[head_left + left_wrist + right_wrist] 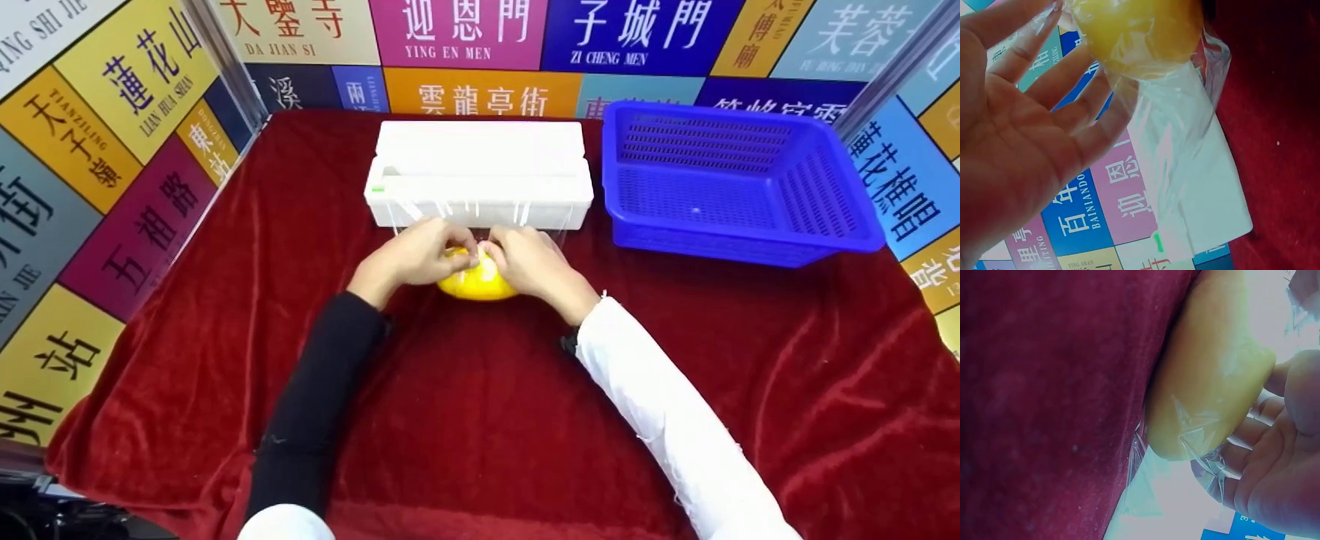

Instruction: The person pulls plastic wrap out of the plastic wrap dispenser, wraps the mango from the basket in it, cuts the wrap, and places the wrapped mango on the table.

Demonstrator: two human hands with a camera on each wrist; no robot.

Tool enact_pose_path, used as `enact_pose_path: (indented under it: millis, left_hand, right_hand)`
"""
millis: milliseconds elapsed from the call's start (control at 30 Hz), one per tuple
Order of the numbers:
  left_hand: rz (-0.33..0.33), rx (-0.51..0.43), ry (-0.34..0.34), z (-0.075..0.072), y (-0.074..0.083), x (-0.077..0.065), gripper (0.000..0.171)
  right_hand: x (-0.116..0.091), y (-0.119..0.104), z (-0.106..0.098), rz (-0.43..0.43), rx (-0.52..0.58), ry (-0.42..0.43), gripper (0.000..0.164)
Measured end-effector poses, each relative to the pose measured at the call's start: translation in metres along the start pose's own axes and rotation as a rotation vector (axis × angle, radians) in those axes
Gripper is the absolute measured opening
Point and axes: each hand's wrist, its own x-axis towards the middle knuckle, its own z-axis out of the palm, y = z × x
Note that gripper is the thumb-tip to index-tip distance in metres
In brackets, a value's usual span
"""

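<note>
The yellow item (480, 286) lies between your hands near the middle of the red-clothed worktop (480, 405), probably light, firm and slippery under clear film (1216, 67); cup its sides. Fingers of your left hand (420, 256), at its 10 o'clock, and right hand (531, 259), at 2, pinch film. Beyond: white box (480, 150) at 12, blue basket (750, 244) at 2, sign-printed panels (461, 94) behind.
</note>
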Motion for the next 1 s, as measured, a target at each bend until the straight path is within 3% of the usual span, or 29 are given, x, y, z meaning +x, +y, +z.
enact_pose_path:
  millis: [167, 333, 467, 667, 733, 833, 1000]
  left_hand:
    - [-0.078, -0.077, 0.094, 0.007, -0.003, 0.005, 0.009]
    - [-0.135, -0.159, 0.157, 0.011, -0.005, 0.006, 0.004]
    - [-0.153, -0.167, 0.173, 0.01, -0.004, 0.006, 0.01]
    - [-0.139, -0.146, 0.152, 0.009, -0.004, 0.005, 0.008]
    - [-0.119, -0.109, 0.146, 0.009, -0.002, 0.004, 0.011]
    - [-0.068, 0.022, 0.159, 0.013, 0.004, -0.001, 0.016]
    - [0.031, 0.348, 0.222, 0.023, 0.019, -0.014, 0.029]
  right_hand:
    - [0.0, -0.001, 0.0, -0.02, -0.019, -0.01, 0.035]
    - [-0.001, -0.001, -0.002, -0.048, -0.028, -0.035, 0.049]
    - [0.0, 0.001, -0.004, -0.051, -0.003, -0.07, 0.058]
    - [0.002, 0.005, -0.005, -0.055, 0.036, -0.078, 0.042]
    - [0.002, 0.006, -0.004, -0.051, 0.049, -0.074, 0.039]
    - [0.003, 0.006, -0.003, -0.05, 0.061, -0.065, 0.04]
    - [0.004, 0.007, -0.004, -0.039, 0.068, -0.057, 0.04]
